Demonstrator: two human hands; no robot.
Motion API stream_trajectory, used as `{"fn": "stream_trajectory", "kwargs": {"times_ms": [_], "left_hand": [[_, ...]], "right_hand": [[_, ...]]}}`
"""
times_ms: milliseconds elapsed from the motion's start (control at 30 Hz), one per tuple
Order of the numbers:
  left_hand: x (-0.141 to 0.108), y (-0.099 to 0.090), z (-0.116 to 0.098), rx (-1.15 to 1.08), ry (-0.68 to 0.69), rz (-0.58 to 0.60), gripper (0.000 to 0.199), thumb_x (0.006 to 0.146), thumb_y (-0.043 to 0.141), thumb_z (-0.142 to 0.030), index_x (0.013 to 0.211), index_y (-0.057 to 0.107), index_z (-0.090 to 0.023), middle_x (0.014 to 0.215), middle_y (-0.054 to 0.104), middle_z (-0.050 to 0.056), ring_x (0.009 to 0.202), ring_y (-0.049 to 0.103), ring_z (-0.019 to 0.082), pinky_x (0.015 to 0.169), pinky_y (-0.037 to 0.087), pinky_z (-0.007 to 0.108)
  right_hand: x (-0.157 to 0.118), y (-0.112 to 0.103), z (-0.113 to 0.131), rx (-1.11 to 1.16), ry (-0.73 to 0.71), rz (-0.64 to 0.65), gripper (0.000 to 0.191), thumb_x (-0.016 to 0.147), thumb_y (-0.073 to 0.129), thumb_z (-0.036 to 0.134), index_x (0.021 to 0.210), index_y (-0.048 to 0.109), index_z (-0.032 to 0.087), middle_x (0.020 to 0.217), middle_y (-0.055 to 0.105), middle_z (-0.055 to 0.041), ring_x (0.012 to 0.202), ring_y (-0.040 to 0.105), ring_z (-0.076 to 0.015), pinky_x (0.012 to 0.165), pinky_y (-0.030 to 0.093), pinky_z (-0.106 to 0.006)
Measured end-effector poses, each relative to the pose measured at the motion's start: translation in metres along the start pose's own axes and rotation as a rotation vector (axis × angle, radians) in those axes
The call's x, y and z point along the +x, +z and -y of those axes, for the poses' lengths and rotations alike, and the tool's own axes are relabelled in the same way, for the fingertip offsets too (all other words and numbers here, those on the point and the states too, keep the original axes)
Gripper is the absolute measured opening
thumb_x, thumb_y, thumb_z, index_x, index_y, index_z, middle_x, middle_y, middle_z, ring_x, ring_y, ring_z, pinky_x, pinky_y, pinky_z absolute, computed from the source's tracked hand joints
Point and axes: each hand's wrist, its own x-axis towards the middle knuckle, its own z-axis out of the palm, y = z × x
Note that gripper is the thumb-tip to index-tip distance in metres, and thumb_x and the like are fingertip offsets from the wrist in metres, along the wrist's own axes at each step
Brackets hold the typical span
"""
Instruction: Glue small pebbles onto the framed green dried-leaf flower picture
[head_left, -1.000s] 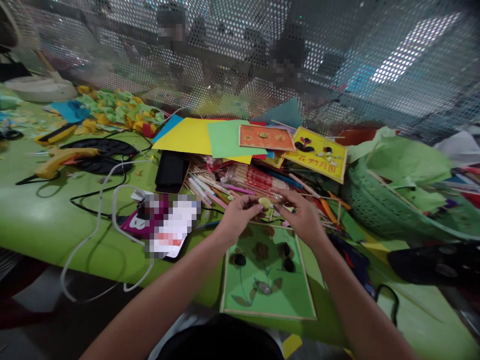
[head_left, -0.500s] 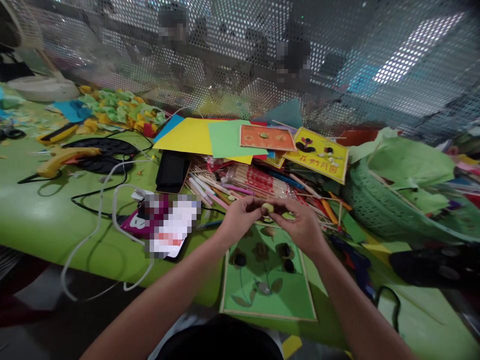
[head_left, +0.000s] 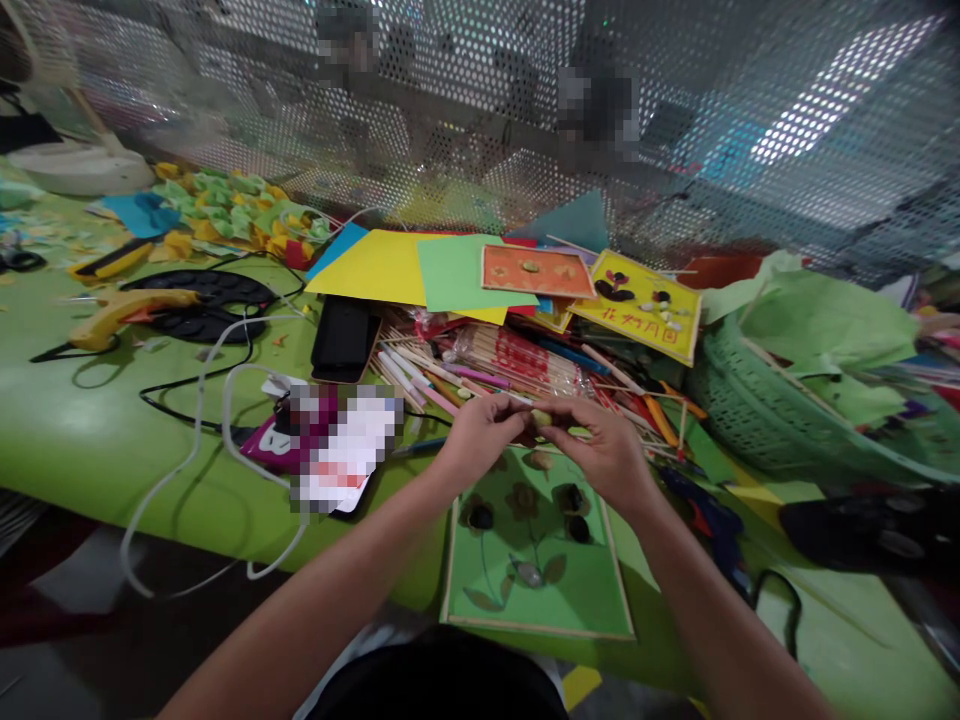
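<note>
Just above the top edge of a green framed picture (head_left: 577, 595), my two hands meet. A small yellowish-green piece (head_left: 541, 418) is pinched in the fingers of my right hand (head_left: 600, 450). My left hand (head_left: 484, 435) is closed, its fingertips pressed together beside that piece; what it holds, if anything, is too small and dark to make out. The picture lies flat at the table's front edge and bears drawn stems, leaves, dark round pieces and a pale stone (head_left: 529, 574).
Sticks and pens (head_left: 480, 378) lie behind my hands, with coloured paper (head_left: 375, 265) and two small pictures beyond. A green basket (head_left: 787, 400) stands right. Left are phones, a looping white cable, a power strip (head_left: 277, 440) and a yellow glue gun (head_left: 120, 312).
The small yellowish-green piece has shifted slightly right and is more covered by the fingers. Both hands stay in nearly the same place.
</note>
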Motion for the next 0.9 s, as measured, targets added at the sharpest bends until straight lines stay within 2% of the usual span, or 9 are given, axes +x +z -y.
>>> {"fn": "stream_trajectory", "kwargs": {"times_ms": [100,233,300,467,667,767,900], "left_hand": [[0.0011,0.0007,-0.0003,-0.131,-0.039,0.030,0.031,0.073,0.078,-0.039,0.090,0.073,-0.013,0.081,0.073,0.005,0.073,0.068,0.016,0.078,0.055,0.031],[0.0018,0.0023,0.0017,-0.196,-0.040,0.047,0.042,0.068,0.084,-0.041,0.098,0.073,-0.013,0.089,0.074,0.006,0.078,0.068,0.015,0.083,0.054,0.031],[0.0021,0.0030,0.0032,-0.181,-0.014,0.033,0.043,0.065,0.086,-0.041,0.096,0.074,-0.013,0.085,0.074,0.005,0.078,0.067,0.015,0.083,0.053,0.030],[0.0037,0.0037,0.0053,-0.121,0.024,-0.003,0.041,0.064,0.087,-0.041,0.089,0.074,-0.012,0.078,0.073,0.005,0.074,0.066,0.015,0.078,0.052,0.029],[0.0016,0.0056,0.0035,-0.113,0.020,0.007,0.038,0.064,0.086,-0.041,0.084,0.073,-0.012,0.076,0.072,0.004,0.070,0.065,0.014,0.076,0.052,0.030],[0.0003,0.0072,0.0040,-0.112,-0.009,0.007,0.038,0.067,0.085,-0.042,0.087,0.073,-0.012,0.079,0.072,0.005,0.072,0.066,0.015,0.075,0.053,0.030],[0.0015,0.0080,0.0052,-0.126,0.008,-0.024,0.035,0.068,0.084,-0.039,0.086,0.072,-0.012,0.079,0.072,0.004,0.072,0.065,0.014,0.075,0.052,0.028]], "right_hand": [[0.0004,0.0004,0.0009,0.070,0.032,-0.043,0.022,0.087,0.068,0.031,0.106,0.072,0.022,0.096,0.075,-0.0053,0.084,0.070,-0.0203,0.078,0.057,-0.035],[-0.0003,0.0023,0.0020,0.149,0.058,-0.121,0.020,0.085,0.070,0.030,0.103,0.071,0.020,0.094,0.075,-0.0056,0.080,0.070,-0.0189,0.076,0.058,-0.033],[-0.0011,0.0030,0.0028,0.078,0.033,-0.134,0.020,0.086,0.069,0.029,0.104,0.070,0.021,0.096,0.075,-0.0052,0.080,0.070,-0.0184,0.077,0.057,-0.033],[-0.0030,0.0021,0.0055,-0.218,-0.028,-0.060,0.021,0.089,0.061,0.026,0.109,0.067,0.023,0.091,0.075,-0.0036,0.078,0.070,-0.0187,0.071,0.054,-0.030],[-0.0018,-0.0008,0.0027,-0.272,-0.054,-0.055,0.021,0.089,0.056,0.024,0.106,0.069,0.024,0.091,0.077,-0.0033,0.078,0.072,-0.0201,0.070,0.054,-0.031],[-0.0007,-0.0037,-0.0009,-0.214,-0.030,-0.066,0.024,0.090,0.051,0.022,0.100,0.073,0.025,0.088,0.078,-0.0014,0.073,0.072,-0.0191,0.068,0.055,-0.032],[-0.0010,-0.0050,-0.0015,-0.061,0.008,-0.027,0.026,0.094,0.054,0.028,0.115,0.069,0.024,0.102,0.077,-0.0036,0.082,0.072,-0.0196,0.076,0.057,-0.034]]}}
